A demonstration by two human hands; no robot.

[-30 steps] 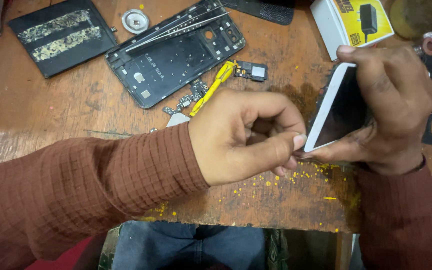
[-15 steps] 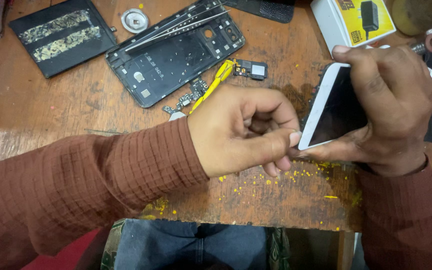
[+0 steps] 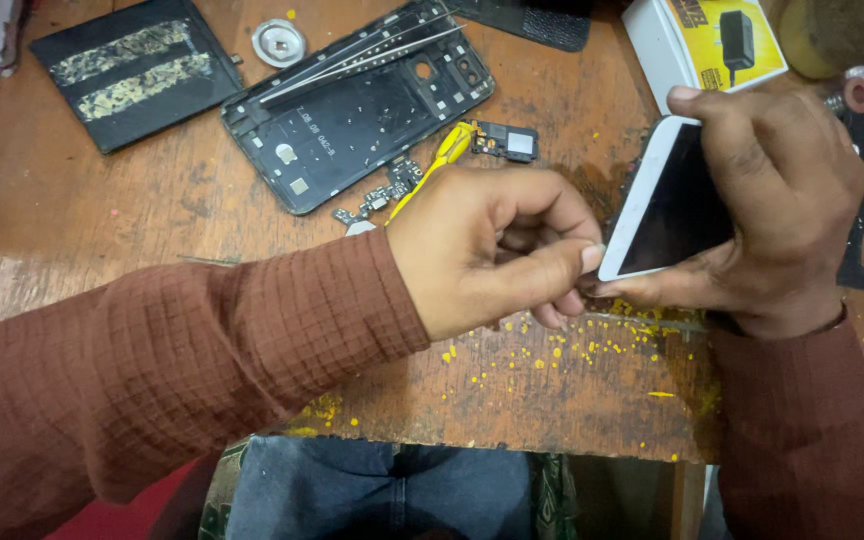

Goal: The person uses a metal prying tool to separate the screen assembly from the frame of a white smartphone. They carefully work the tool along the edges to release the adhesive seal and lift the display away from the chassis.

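Note:
My right hand [image 3: 767, 215] grips a white-framed phone screen [image 3: 664, 205], tilted up on its lower edge above the wooden table [image 3: 102, 240]. My left hand [image 3: 487, 255] is curled with thumb and fingers pinched against the screen's lower left corner; whether it pinches a small tool I cannot tell. Both arms wear dark red sleeves.
A black phone back frame [image 3: 362, 105] lies at the back with metal tweezers [image 3: 362, 55] across it. Near it are a black battery [image 3: 137, 70], a round metal piece [image 3: 279, 42], a yellow-handled tool [image 3: 432, 170], a small black module [image 3: 507, 142], a white-and-yellow box [image 3: 702, 45]. Yellow specks dot the table front.
The right hand has shifted the screen slightly while the left hand's pinch stays at its lower left corner. Nothing on the table has moved.

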